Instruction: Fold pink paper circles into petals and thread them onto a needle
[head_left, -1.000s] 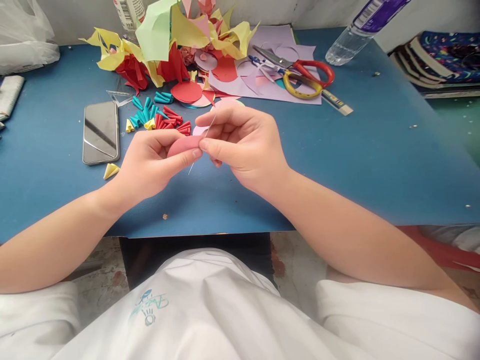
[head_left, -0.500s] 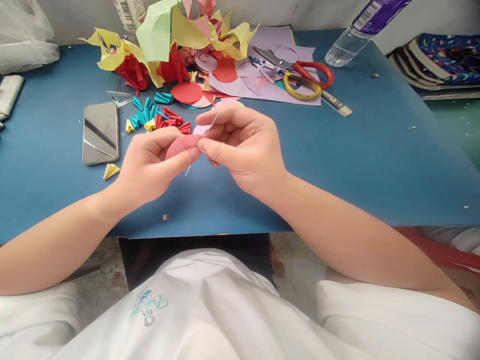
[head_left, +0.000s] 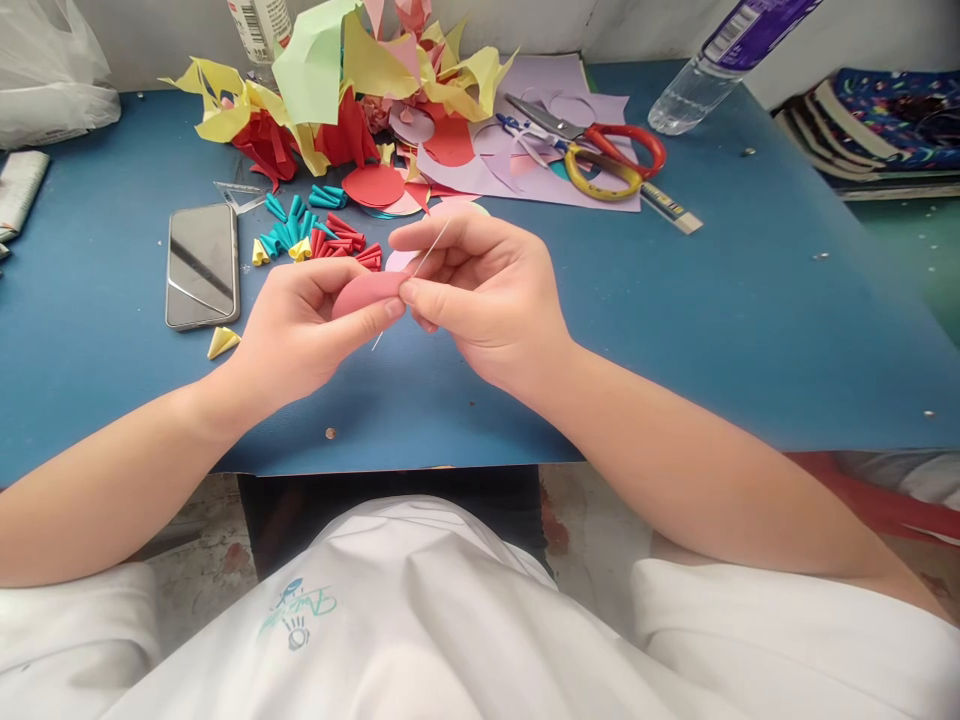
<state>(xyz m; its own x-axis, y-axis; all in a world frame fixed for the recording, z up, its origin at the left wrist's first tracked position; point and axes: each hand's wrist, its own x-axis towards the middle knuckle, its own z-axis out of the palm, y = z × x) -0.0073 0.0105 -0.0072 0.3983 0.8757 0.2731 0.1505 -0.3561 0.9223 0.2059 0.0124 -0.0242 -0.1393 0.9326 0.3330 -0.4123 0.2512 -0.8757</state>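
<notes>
- One pink paper (head_left: 367, 294) pinched in the left hand (head_left: 296, 325), above the table (head_left: 712, 300).
- Thin stick (head_left: 433, 246) pinched in the right hand (head_left: 502, 285), slanting past the paper's right end.
- Teal, red and yellow cones (head_left: 281, 235) just beyond.
- Phone (head_left: 201, 265) left of them.
- Scissors (head_left: 611, 135) farther right, partly on lilac paper (head_left: 540, 72).

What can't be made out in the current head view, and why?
All in the head view:
Pink paper: lower outline hidden behind the left hand, at its thumb.
Thin rod: middle covered by fingertips at the grip of the right hand.
Purple-labelled bottle: top cut off by the upper edge.
Shirt print: lettering too small and blurred to read.
</notes>
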